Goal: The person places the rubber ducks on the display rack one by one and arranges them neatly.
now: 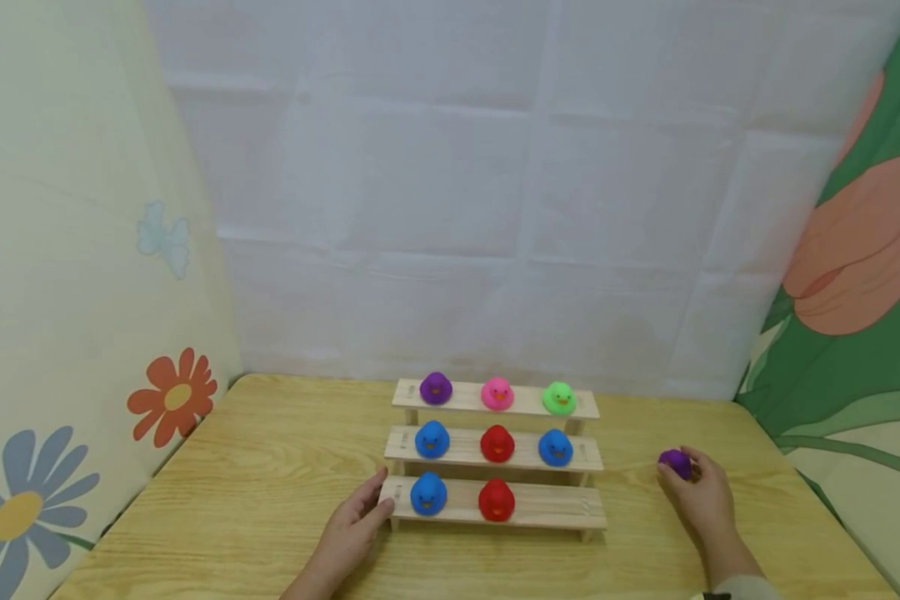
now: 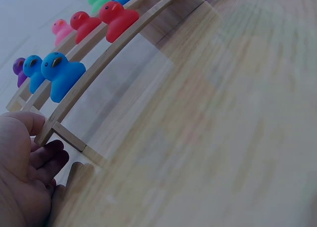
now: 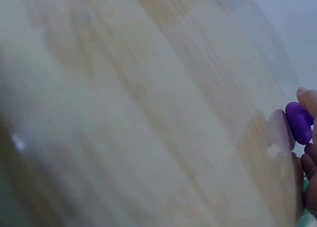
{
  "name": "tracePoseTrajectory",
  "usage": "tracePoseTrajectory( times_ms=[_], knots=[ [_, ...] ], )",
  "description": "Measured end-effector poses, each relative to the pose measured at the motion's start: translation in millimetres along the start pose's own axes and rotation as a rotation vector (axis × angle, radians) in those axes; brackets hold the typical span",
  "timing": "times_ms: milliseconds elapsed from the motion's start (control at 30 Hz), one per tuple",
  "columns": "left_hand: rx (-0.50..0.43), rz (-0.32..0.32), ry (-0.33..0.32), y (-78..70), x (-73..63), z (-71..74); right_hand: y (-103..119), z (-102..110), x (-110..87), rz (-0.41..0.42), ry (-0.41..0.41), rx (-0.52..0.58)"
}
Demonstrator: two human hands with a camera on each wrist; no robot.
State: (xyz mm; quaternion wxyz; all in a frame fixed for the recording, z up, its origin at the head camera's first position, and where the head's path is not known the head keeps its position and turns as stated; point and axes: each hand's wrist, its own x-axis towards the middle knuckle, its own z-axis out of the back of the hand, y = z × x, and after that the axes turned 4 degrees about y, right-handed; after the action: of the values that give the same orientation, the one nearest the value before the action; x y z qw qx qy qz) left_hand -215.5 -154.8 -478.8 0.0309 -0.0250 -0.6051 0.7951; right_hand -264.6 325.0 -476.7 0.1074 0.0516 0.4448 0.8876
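A three-step wooden rack (image 1: 543, 502) stands on the table with rubber ducks on each step. My left hand (image 1: 352, 523) holds the left end of its lowest step, thumb on the board and fingers curled below it, as the left wrist view shows. Nearest to that hand sits a blue duck (image 2: 62, 74), with a red duck (image 1: 497, 500) further right on the same step. Off to the right of the rack, my right hand (image 1: 705, 498) pinches a purple duck (image 1: 675, 464) between thumb and fingers. In the right wrist view this purple duck (image 3: 299, 122) is low over the tabletop.
On the middle step are a blue duck (image 1: 432, 439), a red duck (image 1: 497, 444) and another blue duck (image 1: 556, 448). The top step bears a purple duck (image 1: 437, 388), a pink duck (image 1: 497, 394) and a green duck (image 1: 559, 399). A white cloth (image 1: 435, 183) hangs behind the table.
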Motion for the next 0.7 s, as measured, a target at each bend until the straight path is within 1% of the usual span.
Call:
tracePoseTrajectory(
  times_ms=[167,267,433,567,667,700],
  knots=[
    [0.003,-0.007,0.0,0.0,-0.8,-0.7,-1.8,0.9,0.0,0.002,0.006,-0.018],
    [-0.009,0.003,-0.003,0.2,-1.0,-1.5,-2.3,1.1,0.1,0.003,0.005,-0.018],
    [-0.032,-0.004,-0.01,0.3,-0.5,-2.9,-1.2,1.2,-1.8,0.002,-0.002,-0.013],
    [-0.02,-0.019,-0.02,0.8,-0.3,-2.8,-0.8,-0.3,-5.2,0.011,-0.017,-0.004],
    [-0.004,-0.031,-0.01,0.9,-0.4,-1.7,-1.1,-1.8,-7.4,0.01,-0.025,0.011],
    [-0.012,-0.03,-0.004,0.8,-0.5,-1.3,-1.2,-2.2,-8.1,0.006,-0.023,0.016]
  ],
)
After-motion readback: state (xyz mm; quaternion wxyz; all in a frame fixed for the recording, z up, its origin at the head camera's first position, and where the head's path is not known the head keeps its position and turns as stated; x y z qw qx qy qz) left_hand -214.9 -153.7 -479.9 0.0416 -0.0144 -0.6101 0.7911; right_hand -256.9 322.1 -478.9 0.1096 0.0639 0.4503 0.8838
